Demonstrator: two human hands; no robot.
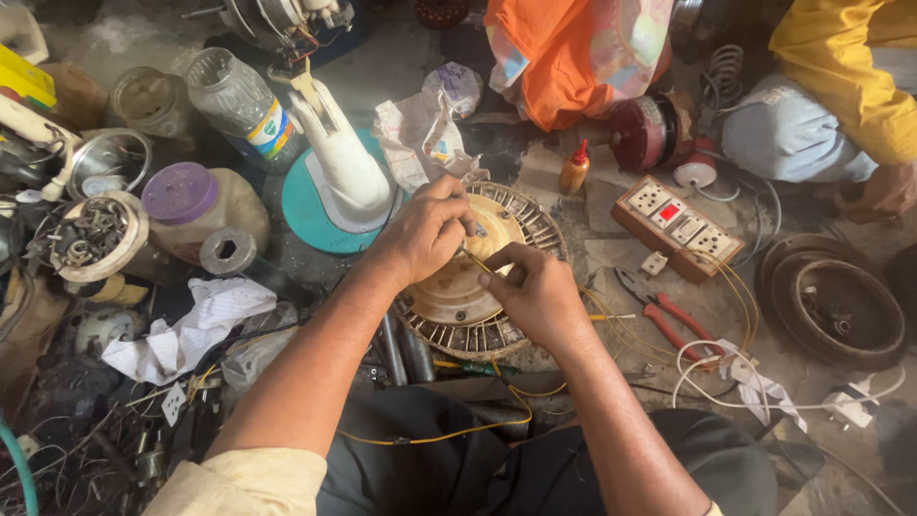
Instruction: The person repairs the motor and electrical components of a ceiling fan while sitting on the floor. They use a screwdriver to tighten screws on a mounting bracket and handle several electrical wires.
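Resting on a cluttered concrete floor (564, 172), the round motor (478, 277) lies under both hands: left hand (425, 234) and right hand (540, 291) pinch thin yellow wire (475, 260), red pliers (669, 320) nearby.

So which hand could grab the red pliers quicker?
The right hand, probably. The red pliers lie on the floor just to its right, with nothing between. The left hand sits on the round fan motor, farther over.
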